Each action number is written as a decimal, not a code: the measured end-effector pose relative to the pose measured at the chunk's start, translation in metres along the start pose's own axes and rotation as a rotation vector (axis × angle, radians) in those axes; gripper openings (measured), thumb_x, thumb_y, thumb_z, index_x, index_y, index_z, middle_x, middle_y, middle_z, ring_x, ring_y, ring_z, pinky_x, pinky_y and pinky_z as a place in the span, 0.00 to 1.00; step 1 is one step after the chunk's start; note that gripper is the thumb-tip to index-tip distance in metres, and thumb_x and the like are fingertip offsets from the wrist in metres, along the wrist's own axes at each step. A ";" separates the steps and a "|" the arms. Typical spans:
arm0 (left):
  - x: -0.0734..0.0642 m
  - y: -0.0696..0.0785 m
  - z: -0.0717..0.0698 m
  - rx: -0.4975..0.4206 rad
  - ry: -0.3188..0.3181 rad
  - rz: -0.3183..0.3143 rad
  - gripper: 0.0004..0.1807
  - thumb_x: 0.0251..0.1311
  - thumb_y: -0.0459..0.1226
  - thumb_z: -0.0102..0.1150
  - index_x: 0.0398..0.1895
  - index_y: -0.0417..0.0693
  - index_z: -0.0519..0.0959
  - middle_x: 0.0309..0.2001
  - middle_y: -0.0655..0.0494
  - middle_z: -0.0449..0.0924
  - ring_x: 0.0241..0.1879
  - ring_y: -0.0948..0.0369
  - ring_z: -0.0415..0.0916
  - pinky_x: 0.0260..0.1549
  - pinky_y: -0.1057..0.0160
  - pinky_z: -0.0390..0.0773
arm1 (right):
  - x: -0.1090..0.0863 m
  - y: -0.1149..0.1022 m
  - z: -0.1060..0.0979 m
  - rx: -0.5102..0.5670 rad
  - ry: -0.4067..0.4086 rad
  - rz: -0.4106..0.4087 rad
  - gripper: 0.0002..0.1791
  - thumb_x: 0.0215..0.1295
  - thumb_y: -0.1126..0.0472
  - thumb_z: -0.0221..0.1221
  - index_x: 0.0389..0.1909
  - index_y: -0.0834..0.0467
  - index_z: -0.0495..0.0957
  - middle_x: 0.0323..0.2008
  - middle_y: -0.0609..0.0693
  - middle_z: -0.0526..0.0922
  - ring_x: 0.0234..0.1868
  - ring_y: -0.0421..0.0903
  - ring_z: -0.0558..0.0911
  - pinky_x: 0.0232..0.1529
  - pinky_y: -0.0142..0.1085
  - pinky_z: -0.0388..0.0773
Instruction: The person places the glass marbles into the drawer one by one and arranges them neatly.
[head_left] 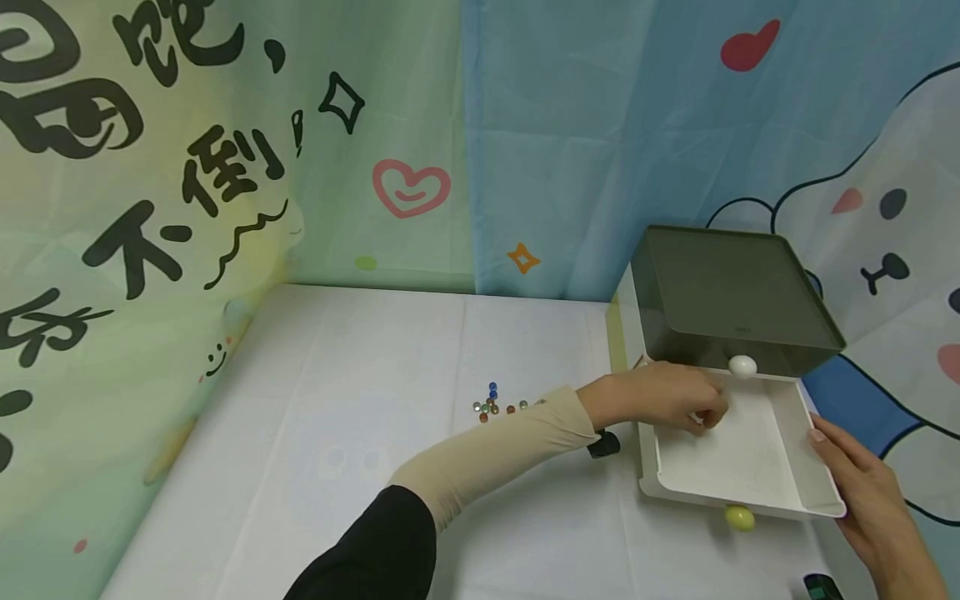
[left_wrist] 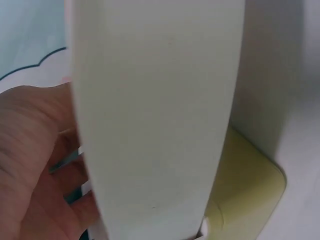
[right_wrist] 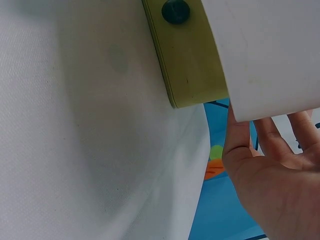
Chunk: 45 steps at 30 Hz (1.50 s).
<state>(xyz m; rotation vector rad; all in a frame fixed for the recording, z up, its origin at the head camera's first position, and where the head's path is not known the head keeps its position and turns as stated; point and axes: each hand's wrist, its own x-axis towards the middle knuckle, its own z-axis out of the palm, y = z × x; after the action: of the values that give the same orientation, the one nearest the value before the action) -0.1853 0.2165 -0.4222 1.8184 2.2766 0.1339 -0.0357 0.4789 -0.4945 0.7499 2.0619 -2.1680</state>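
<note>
White drawer (head_left: 757, 442) stood pulled out beneath the olive top unit (head_left: 742, 283), presumably for access from above; its yellow knob (head_left: 739, 517) faced the near side. Below it, a yellow-green drawer front (right_wrist: 192, 65) carried a dark green knob (right_wrist: 175, 11). Left hand (head_left: 675, 396) reached over the drawer's left wall, fingers curled down inside; could not tell whether anything small was pinched. Right hand (head_left: 873, 492), fingers fairly straight, lay against the right wall from outside, likely a brace for the overhanging drawer. Loose beads (head_left: 492, 408) lay on the white surface (head_left: 360, 450) beyond the left forearm, apart from the drawer stack.
</note>
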 end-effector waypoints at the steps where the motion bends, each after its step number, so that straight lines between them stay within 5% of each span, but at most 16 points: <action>1: 0.001 -0.001 0.002 0.007 -0.005 0.002 0.04 0.72 0.47 0.64 0.44 0.61 0.83 0.48 0.68 0.79 0.45 0.74 0.71 0.44 0.78 0.70 | 0.000 0.000 0.000 0.002 -0.003 -0.003 0.37 0.79 0.50 0.56 0.82 0.35 0.51 0.61 0.25 0.66 0.39 0.22 0.79 0.35 0.29 0.85; 5: 0.007 -0.003 0.006 0.014 -0.026 -0.007 0.03 0.71 0.45 0.65 0.43 0.60 0.83 0.46 0.67 0.78 0.42 0.73 0.69 0.44 0.78 0.69 | -0.002 -0.001 0.001 0.012 -0.008 -0.016 0.36 0.80 0.51 0.56 0.82 0.34 0.54 0.53 0.24 0.69 0.39 0.23 0.80 0.34 0.30 0.85; 15: 0.014 -0.006 0.013 0.031 -0.038 -0.050 0.03 0.69 0.43 0.67 0.37 0.62 0.81 0.40 0.69 0.75 0.39 0.73 0.68 0.40 0.76 0.67 | -0.002 0.000 0.001 0.015 -0.011 -0.027 0.35 0.80 0.52 0.56 0.82 0.34 0.54 0.52 0.24 0.69 0.39 0.24 0.81 0.34 0.31 0.85; 29: 0.013 -0.003 0.014 0.057 -0.061 -0.076 0.05 0.70 0.49 0.66 0.41 0.64 0.80 0.43 0.71 0.75 0.41 0.74 0.68 0.40 0.75 0.66 | -0.001 0.001 0.000 0.052 -0.014 -0.038 0.34 0.80 0.54 0.56 0.80 0.33 0.58 0.48 0.23 0.73 0.40 0.24 0.81 0.33 0.31 0.85; 45: -0.010 -0.005 0.010 0.018 0.036 -0.030 0.06 0.71 0.50 0.63 0.45 0.63 0.81 0.48 0.70 0.78 0.48 0.75 0.74 0.47 0.79 0.71 | -0.001 -0.001 0.003 0.044 0.000 -0.023 0.35 0.79 0.53 0.57 0.81 0.34 0.55 0.46 0.23 0.73 0.39 0.25 0.82 0.33 0.31 0.85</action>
<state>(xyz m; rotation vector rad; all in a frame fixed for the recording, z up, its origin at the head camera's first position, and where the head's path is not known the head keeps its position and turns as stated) -0.1854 0.2048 -0.4315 1.8038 2.3358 0.1433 -0.0357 0.4763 -0.4936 0.7338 2.0391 -2.2331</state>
